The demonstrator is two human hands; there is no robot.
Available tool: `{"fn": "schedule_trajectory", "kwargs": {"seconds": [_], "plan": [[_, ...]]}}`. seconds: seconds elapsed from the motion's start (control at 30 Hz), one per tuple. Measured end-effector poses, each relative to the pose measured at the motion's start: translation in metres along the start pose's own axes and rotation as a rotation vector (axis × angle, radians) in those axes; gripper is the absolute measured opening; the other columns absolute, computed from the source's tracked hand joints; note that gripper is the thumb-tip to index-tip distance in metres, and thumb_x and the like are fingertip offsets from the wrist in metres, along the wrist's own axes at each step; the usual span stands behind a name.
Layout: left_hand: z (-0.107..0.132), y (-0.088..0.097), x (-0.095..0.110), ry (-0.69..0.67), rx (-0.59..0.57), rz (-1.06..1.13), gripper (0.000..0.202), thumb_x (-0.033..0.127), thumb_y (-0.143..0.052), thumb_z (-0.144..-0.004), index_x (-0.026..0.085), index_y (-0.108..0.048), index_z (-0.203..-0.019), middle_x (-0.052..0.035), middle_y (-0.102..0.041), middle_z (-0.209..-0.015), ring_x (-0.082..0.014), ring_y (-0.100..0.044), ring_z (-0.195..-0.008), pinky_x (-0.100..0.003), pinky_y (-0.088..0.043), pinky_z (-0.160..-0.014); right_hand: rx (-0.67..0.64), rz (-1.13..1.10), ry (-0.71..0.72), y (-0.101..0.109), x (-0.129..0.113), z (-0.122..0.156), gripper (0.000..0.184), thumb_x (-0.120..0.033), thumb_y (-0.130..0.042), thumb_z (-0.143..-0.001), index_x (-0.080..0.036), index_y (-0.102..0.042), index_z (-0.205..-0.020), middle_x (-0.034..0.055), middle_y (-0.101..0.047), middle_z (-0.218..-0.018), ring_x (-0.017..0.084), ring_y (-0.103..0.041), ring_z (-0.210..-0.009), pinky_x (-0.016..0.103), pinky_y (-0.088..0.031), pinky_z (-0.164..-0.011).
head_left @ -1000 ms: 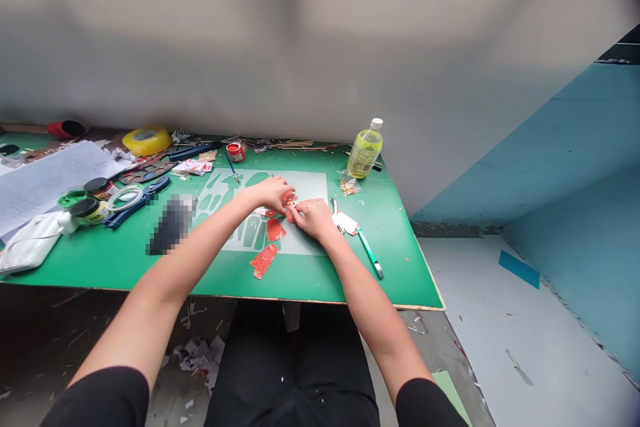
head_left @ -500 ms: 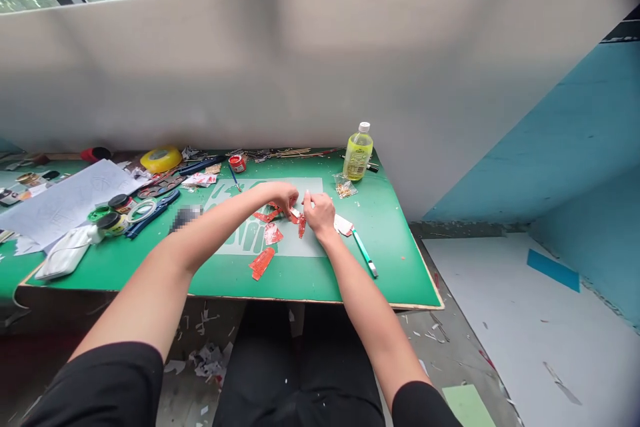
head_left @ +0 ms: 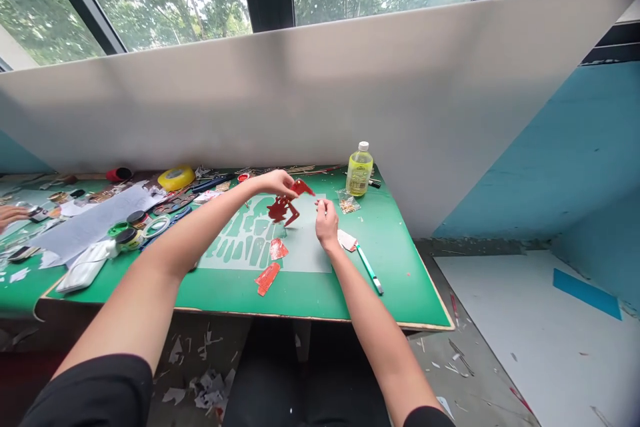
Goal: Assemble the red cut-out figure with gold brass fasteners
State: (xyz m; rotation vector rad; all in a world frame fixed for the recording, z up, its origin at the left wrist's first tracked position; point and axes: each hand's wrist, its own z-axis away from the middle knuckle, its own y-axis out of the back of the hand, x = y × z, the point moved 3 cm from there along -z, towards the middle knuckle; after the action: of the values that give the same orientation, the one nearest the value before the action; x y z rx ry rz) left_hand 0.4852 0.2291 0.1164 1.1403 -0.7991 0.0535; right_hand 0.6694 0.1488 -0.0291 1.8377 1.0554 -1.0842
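My left hand [head_left: 280, 183] is closed on a dark red jointed cut-out figure [head_left: 281, 209], whose limbs hang and bend above the mat. One red limb of it reaches toward my right hand [head_left: 327, 221]. The fingers of that hand are pinched together, and what they hold is too small to make out. Below lie a red-and-white cut piece [head_left: 279, 249] and an orange-red piece [head_left: 267, 278]. Beside my right wrist are a whitish piece [head_left: 346, 240] and a green utility knife [head_left: 370, 269].
A translucent sheet with cut-out shapes [head_left: 240, 243] covers part of the green table [head_left: 400, 273]. A bottle of yellow liquid [head_left: 359, 172] and a bag of small golden fasteners [head_left: 349, 203] stand at the back right. Paint jars and tape crowd the left. Another person's hand [head_left: 11, 215] shows far left.
The red figure has been raised off the sheet in my left hand, its limbs dangling. My hands have moved slightly apart. The view has tilted up, and another person's hand now shows at left.
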Motion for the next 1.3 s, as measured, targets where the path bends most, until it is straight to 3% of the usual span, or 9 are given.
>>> {"fn": "schedule_trajectory", "kwargs": {"seconds": [0.13,0.23,0.4,0.53,0.7,0.83,1.0,1.2,1.3], "plan": [[0.026,0.008,-0.015,0.079,0.356,0.741,0.039,0.044,-0.096,-0.068,0.015,-0.077,-0.086,-0.005,-0.073,-0.076,-0.0132,-0.061,-0.059,-0.026,-0.05,-0.058,-0.128,-0.337,-0.194,-0.006,-0.004,-0.002,0.058,-0.073,-0.045,-0.095,-0.02,-0.061,-0.111,0.0155,-0.078,-0.11,0.023,-0.072,-0.086,0.033,-0.054,-0.071],[0.049,-0.032,-0.034,0.193,0.579,1.076,0.037,0.048,-0.086,-0.079,0.017,-0.07,-0.089,-0.0013,-0.069,-0.072,-0.0116,-0.061,-0.056,-0.023,-0.052,-0.055,-0.338,-0.59,-0.283,-0.013,-0.015,0.002,0.065,-0.08,-0.052,-0.088,-0.02,-0.064,-0.11,0.0133,-0.078,-0.104,0.021,-0.071,-0.082,0.03,-0.052,-0.063],[0.057,-0.107,-0.054,0.205,0.665,1.267,0.032,0.053,-0.062,-0.095,0.021,-0.063,-0.094,-0.002,-0.072,-0.076,-0.0145,-0.067,-0.061,-0.025,-0.054,-0.055,-0.497,-0.681,-0.346,-0.017,-0.023,0.014,0.063,-0.08,-0.062,-0.084,-0.021,-0.071,-0.105,0.0082,-0.075,-0.1,0.02,-0.07,-0.08,0.028,-0.052,-0.059],[0.05,-0.125,-0.054,0.168,0.63,1.392,0.037,0.055,-0.055,-0.097,0.02,-0.065,-0.102,-0.0044,-0.073,-0.077,-0.0188,-0.071,-0.067,-0.028,-0.055,-0.057,-0.439,-0.564,-0.353,-0.019,-0.013,0.016,0.055,-0.069,-0.08,-0.072,-0.02,-0.074,-0.094,0.0038,-0.073,-0.085,0.014,-0.061,-0.063,0.023,-0.041,-0.049],[0.054,-0.132,-0.048,0.124,0.448,1.457,0.036,0.045,-0.074,-0.084,0.019,-0.066,-0.107,-0.0039,-0.076,-0.084,-0.0213,-0.074,-0.069,-0.031,-0.057,-0.061,-0.38,-0.516,-0.363,-0.02,-0.003,0.016,0.046,-0.063,-0.082,-0.073,-0.02,-0.072,-0.085,0.0011,-0.071,-0.075,0.009,-0.05,-0.054,0.023,-0.034,-0.047],[0.053,-0.145,-0.047,0.193,0.35,1.5,0.027,0.03,-0.083,-0.075,0.018,-0.062,-0.086,-0.0027,-0.072,-0.071,-0.0196,-0.07,-0.06,-0.03,-0.055,-0.058,-0.288,-0.545,-0.373,-0.017,-0.004,0.016,0.043,-0.06,-0.084,-0.073,-0.02,-0.072,-0.083,0.0006,-0.069,-0.072,0.009,-0.05,-0.055,0.024,-0.035,-0.048],[0.052,-0.146,-0.052,0.222,0.352,1.617,0.018,0.02,-0.082,-0.081,0.015,-0.066,-0.088,-0.0049,-0.075,-0.076,-0.0171,-0.071,-0.059,-0.028,-0.056,-0.06,-0.304,-0.525,-0.438,-0.005,-0.011,0.013,0.041,-0.058,-0.085,-0.073,-0.021,-0.074,-0.085,0.0022,-0.071,-0.079,0.013,-0.058,-0.065,0.024,-0.042,-0.053],[0.059,-0.142,-0.046,0.25,0.245,1.783,0.018,0.029,-0.066,-0.097,0.018,-0.062,-0.085,0.0009,-0.064,-0.06,-0.0153,-0.066,-0.051,-0.026,-0.052,-0.052,-0.409,-0.746,-0.659,0.007,-0.011,0.001,0.045,-0.064,-0.075,-0.079,-0.023,-0.078,-0.098,0.0047,-0.077,-0.097,0.018,-0.068,-0.082,0.028,-0.054,-0.066],[0.06,-0.149,-0.036,0.26,0.171,1.824,0.022,0.033,-0.062,-0.1,0.019,-0.06,-0.084,0.0039,-0.057,-0.055,-0.0118,-0.059,-0.045,-0.021,-0.046,-0.045,-0.452,-0.73,-0.643,0.005,-0.011,0.002,0.041,-0.061,-0.074,-0.082,-0.025,-0.078,-0.101,0.0046,-0.079,-0.103,0.019,-0.069,-0.089,0.029,-0.054,-0.072]]}}
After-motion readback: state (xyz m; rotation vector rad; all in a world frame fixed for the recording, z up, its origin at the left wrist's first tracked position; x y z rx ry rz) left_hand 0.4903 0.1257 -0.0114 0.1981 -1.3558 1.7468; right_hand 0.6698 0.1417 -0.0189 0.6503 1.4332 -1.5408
